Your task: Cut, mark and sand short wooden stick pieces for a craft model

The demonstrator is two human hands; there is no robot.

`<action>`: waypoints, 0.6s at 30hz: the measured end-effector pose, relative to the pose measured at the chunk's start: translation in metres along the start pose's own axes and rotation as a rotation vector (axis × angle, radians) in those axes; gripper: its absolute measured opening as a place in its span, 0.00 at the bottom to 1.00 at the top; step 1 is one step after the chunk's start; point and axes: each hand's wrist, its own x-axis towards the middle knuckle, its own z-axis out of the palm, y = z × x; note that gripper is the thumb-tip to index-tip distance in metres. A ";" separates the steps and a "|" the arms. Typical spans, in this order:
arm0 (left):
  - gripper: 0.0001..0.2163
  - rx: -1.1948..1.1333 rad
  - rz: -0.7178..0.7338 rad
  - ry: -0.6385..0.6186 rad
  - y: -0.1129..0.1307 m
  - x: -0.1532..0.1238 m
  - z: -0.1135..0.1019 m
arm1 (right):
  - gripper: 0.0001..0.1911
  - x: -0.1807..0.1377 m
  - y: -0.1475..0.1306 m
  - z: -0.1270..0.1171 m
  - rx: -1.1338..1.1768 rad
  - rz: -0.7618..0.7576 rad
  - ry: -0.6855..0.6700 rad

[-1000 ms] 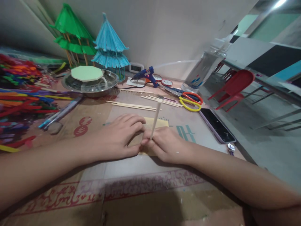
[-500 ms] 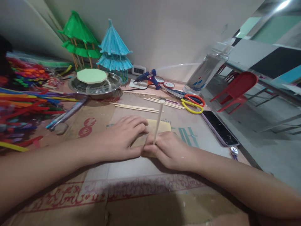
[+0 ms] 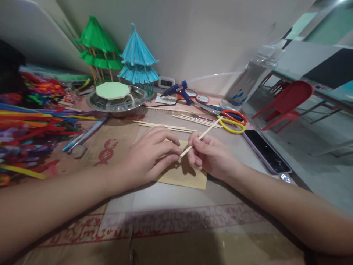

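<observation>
My right hand (image 3: 211, 152) pinches a thin pale wooden stick (image 3: 211, 129) between thumb and fingers. The stick slants, its upper end toward the scissors and its lower end close to my left fingertips. My left hand (image 3: 157, 152) rests with curved, parted fingers on the left part of a small tan sheet (image 3: 183, 180), which could be sandpaper. I cannot tell whether those fingertips touch the stick. Both hands partly cover the sheet, which lies on a cardboard mat (image 3: 116, 221).
Loose sticks (image 3: 165, 127) lie behind my hands. Beyond are a blue glue gun (image 3: 179, 92), scissors (image 3: 231, 123) and a metal bowl (image 3: 116, 108). Green (image 3: 99, 44) and blue (image 3: 139, 55) model towers stand left; a phone (image 3: 266, 152) and bottle (image 3: 248, 81) lie right. Pipe cleaners (image 3: 24, 136) spread far left.
My right hand has lifted and turned off the sheet, and the stick has gone from nearly upright to slanted. More of the tan sheet shows. My left hand stays about in place.
</observation>
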 end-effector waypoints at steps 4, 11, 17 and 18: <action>0.06 -0.019 -0.003 0.035 0.001 0.000 0.001 | 0.15 0.001 0.002 0.002 0.035 0.023 -0.029; 0.06 -0.037 0.014 0.030 0.000 0.000 0.000 | 0.17 0.001 0.001 0.002 0.002 0.023 -0.014; 0.08 -0.059 0.006 0.004 0.003 0.002 -0.004 | 0.17 0.000 0.002 0.001 -0.019 0.019 -0.013; 0.08 -0.057 0.007 0.006 0.003 0.001 -0.004 | 0.17 0.000 0.002 0.001 -0.028 0.015 -0.008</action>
